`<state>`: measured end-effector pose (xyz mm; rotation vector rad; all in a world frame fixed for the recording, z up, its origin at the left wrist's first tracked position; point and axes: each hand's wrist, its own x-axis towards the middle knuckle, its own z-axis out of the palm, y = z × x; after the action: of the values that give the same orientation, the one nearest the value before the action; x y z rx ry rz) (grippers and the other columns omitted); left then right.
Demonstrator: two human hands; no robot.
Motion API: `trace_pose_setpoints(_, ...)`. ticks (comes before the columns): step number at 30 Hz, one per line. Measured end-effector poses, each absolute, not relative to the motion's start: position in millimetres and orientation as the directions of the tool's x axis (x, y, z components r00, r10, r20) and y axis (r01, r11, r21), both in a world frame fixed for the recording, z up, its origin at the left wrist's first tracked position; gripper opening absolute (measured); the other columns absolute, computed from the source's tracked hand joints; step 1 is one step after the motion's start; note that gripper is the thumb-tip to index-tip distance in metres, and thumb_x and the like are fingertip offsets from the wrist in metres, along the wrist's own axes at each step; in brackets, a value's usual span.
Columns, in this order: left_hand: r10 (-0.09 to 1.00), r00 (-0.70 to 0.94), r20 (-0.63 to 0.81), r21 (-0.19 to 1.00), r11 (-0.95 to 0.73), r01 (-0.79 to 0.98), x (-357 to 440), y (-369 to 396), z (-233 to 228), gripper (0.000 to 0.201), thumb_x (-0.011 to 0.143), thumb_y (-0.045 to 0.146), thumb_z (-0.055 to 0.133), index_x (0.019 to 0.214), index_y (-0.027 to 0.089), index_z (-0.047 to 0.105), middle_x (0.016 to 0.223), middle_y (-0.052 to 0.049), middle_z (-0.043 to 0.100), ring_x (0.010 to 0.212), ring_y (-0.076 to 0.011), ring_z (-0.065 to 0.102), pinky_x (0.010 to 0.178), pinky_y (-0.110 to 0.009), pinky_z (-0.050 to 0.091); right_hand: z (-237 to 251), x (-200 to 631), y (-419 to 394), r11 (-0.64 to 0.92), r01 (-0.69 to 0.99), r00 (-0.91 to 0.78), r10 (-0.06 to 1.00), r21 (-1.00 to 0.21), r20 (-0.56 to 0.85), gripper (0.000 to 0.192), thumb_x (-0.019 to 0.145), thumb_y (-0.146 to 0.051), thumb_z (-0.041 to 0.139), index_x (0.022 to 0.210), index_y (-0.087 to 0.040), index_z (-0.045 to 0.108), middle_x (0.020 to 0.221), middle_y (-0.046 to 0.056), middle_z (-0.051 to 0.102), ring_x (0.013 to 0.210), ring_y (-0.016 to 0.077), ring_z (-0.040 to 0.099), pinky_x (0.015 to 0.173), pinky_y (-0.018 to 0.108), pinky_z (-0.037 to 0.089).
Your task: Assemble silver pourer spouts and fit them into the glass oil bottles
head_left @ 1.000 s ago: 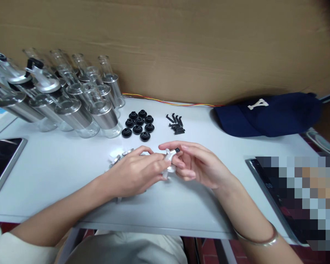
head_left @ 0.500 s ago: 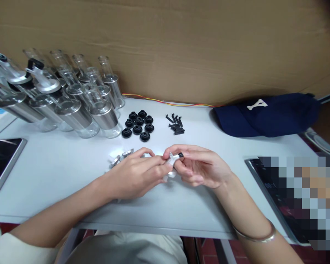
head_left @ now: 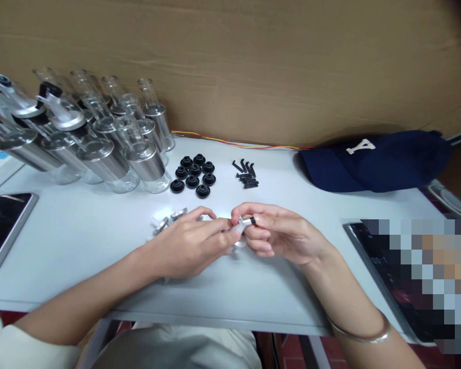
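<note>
Tabletop [head_left: 284,297]: spout [head_left: 244,224] held over its middle, btwn front & back edges | L hand [head_left: 192,243]: clamped on spout base, part-hides spares [head_left: 179,213] | R hand [head_left: 282,230]: pinching nozzle end | Handling: prob. light, stiff, slick; best held by base | blk tip [head_left: 252,221]: part covered by R hand, seating unclear

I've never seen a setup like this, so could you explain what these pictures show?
There's no machine here, just someone's bare left hand and right hand. The camera is worn on that person's head, looking forward and down. Both hands hold a small silvery spout with a black tip. On the pale table lie round black parts, thin black pieces and more silvery parts, partly hidden. Metal-sleeved glass bottles stand at the left; a dark blue cap lies at the right.
</note>
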<state>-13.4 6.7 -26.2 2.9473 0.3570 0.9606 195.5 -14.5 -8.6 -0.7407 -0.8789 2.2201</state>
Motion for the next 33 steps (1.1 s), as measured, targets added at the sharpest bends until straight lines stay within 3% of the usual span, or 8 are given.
trace_pose_setpoints(3,0.259,0.779,0.571,0.141,-0.966,0.217,-14,9,-25,0.012,0.097,0.017,0.039,0.108,0.015,0.040,0.085,-0.007,0.069,0.077,-0.0141,0.065,0.075,-0.032,0.054,-11,188,-14,-0.493,-0.332,-0.509,0.812,-0.805,-0.287,0.031,0.078,-0.039,0.070,0.096,-0.014,0.066,0.053,-0.009,0.030,0.048,0.0058,0.029,0.044,0.019,0.024)
trace_pose_setpoints(6,0.291,0.764,0.576,0.154,-0.956,0.248,-13,10,-25,0.013,0.097,0.018,0.038,0.109,0.014,0.039,0.084,-0.007,0.068,0.075,-0.0138,0.064,0.075,-0.032,0.054,-14,183,-13,-0.371,-0.244,-0.370,0.890,-0.896,-0.268,0.033,0.075,-0.044,0.072,0.092,-0.017,0.066,0.055,-0.007,0.041,0.051,0.0063,0.036,0.048,0.019,0.029)
trace_pose_setpoints(9,0.300,0.785,0.542,0.127,-0.953,0.276,-13,9,-27,0.013,0.097,0.019,0.038,0.109,0.014,0.042,0.084,-0.007,0.068,0.072,-0.0144,0.063,0.073,-0.032,0.052,-17,184,-12,-0.300,-0.131,-0.354,0.905,-0.945,-0.238,0.029,0.070,-0.040,0.077,0.080,-0.017,0.063,0.062,-0.005,0.053,0.054,0.0064,0.041,0.052,0.021,0.032)
trace_pose_setpoints(13,0.340,0.819,0.462,0.131,-0.939,0.317,-15,9,-27,0.016,0.097,0.022,0.042,0.110,0.015,0.046,0.089,-0.006,0.068,0.074,-0.0157,0.063,0.074,-0.033,0.050,-18,184,-11,-0.229,-0.063,-0.324,0.926,-0.971,-0.197,0.028,0.072,-0.040,0.074,0.071,-0.016,0.060,0.061,-0.004,0.054,0.053,0.0065,0.041,0.051,0.022,0.031)
trace_pose_setpoints(19,0.587,0.766,0.261,0.398,-0.789,0.469,-21,16,-20,0.051,0.089,0.051,0.051,0.122,0.013,0.047,0.130,-0.017,0.054,0.118,-0.0268,0.053,0.093,-0.043,0.046,-17,182,-10,-0.175,-0.026,-0.173,0.970,-0.984,-0.168,0.024,0.073,-0.038,0.068,0.075,-0.017,0.058,0.054,-0.007,0.048,0.048,0.0066,0.037,0.048,0.022,0.030)
trace_pose_setpoints(24,0.740,0.670,0.059,0.309,-0.651,0.693,-27,26,-24,0.061,0.094,0.057,0.032,0.133,0.013,0.046,0.152,-0.018,0.029,0.141,-0.0333,0.023,0.108,-0.057,0.029,-17,182,-10,-0.174,-0.012,-0.135,0.976,-0.985,-0.170,0.022,0.073,-0.037,0.066,0.076,-0.018,0.058,0.052,-0.007,0.046,0.047,0.0071,0.037,0.048,0.022,0.030)
trace_pose_setpoints(27,0.754,0.656,0.020,0.265,-0.637,0.724,-27,27,-27,0.055,0.098,0.050,0.025,0.129,0.013,0.052,0.148,-0.016,0.037,0.140,-0.0317,0.028,0.106,-0.054,0.032,-18,182,-11,-0.175,-0.025,-0.139,0.976,-0.984,-0.170,0.022,0.073,-0.037,0.067,0.076,-0.017,0.058,0.053,-0.007,0.048,0.047,0.0070,0.038,0.048,0.022,0.030)
trace_pose_setpoints(33,0.749,0.659,0.070,0.216,-0.656,0.723,-25,25,-26,0.039,0.098,0.034,0.035,0.115,0.011,0.061,0.136,-0.017,0.050,0.127,-0.0312,0.043,0.094,-0.050,0.042,-19,182,-10,-0.155,-0.021,-0.121,0.981,-0.988,-0.151,0.022,0.074,-0.038,0.067,0.077,-0.017,0.059,0.053,-0.007,0.047,0.047,0.0069,0.039,0.048,0.022,0.029)
